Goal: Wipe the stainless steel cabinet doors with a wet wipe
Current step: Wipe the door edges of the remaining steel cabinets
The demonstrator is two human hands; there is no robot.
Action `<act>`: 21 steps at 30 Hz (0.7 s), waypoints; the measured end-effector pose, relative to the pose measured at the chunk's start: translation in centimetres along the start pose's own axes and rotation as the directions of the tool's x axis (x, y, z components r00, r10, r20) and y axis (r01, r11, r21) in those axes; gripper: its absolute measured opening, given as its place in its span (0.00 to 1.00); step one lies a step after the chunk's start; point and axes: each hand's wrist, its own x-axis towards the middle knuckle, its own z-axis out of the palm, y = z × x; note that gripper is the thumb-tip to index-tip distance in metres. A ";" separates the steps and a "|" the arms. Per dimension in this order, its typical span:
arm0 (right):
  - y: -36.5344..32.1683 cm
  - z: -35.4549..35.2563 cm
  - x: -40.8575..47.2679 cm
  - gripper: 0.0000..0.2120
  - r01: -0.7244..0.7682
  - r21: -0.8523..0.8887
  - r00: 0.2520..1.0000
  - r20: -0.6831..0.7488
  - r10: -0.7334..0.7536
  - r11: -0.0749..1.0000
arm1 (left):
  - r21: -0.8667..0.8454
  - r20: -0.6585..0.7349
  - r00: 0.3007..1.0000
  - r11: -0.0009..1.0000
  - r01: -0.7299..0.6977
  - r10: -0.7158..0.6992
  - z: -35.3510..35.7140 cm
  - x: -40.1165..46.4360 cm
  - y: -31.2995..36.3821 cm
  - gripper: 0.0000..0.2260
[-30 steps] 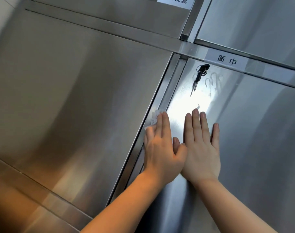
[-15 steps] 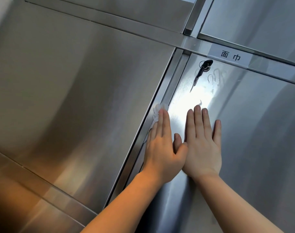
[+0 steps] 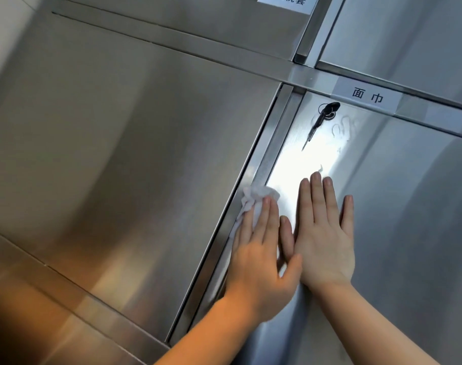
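Two stainless steel cabinet doors fill the view: a wide left door [image 3: 135,164] and a right door [image 3: 409,206]. My left hand [image 3: 261,248] lies flat with straight fingers and presses a white wet wipe [image 3: 251,198] against the right door's left edge, at the seam between the doors. The wipe sticks out past the fingertips. My right hand [image 3: 327,233] rests flat and open on the right door, its thumb touching my left hand. Wet smear marks [image 3: 343,127] show above the hands.
A black key [image 3: 322,117] hangs from the lock near the right door's top left corner. A white label [image 3: 367,96] sits on the frame above it. Further steel doors [image 3: 409,35] lie above, and another label [image 3: 290,2] at the top edge.
My left hand has slid down and slightly left along the door edge, so more of the wipe shows above the fingertips. My right hand has stayed pressed on the door.
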 end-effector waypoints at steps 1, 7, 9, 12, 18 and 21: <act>0.0 0.0 0.0 0.33 0.000 -0.001 1.000 0.003 0.000 1.000 | 0.018 0.010 1.000 1.000 0.007 -0.007 0.2 -0.4 -0.3 0.35; -0.1 -0.3 0.1 0.33 -0.009 -0.016 1.000 -0.003 0.009 1.000 | 0.008 0.075 0.996 0.999 0.042 -0.042 -0.1 6.4 0.8 0.37; -0.1 -0.3 0.1 0.33 -0.001 -0.008 1.000 -0.002 0.001 1.000 | 0.015 0.069 0.997 0.999 0.034 -0.035 -0.2 5.6 1.0 0.38; 0.0 -0.1 0.0 0.33 0.002 -0.002 1.000 -0.001 -0.002 1.000 | 0.016 0.047 0.999 1.000 -0.023 0.022 -0.3 1.0 0.0 0.36; -0.1 -0.1 0.1 0.34 -0.005 -0.006 1.000 -0.007 0.005 1.000 | 0.030 0.102 0.995 0.999 -0.021 0.018 -0.3 6.1 -0.4 0.38; 0.1 -0.1 0.0 0.36 0.008 0.010 1.000 0.006 -0.008 1.000 | 0.026 0.115 0.993 0.999 -0.044 0.041 -0.5 10.7 0.8 0.38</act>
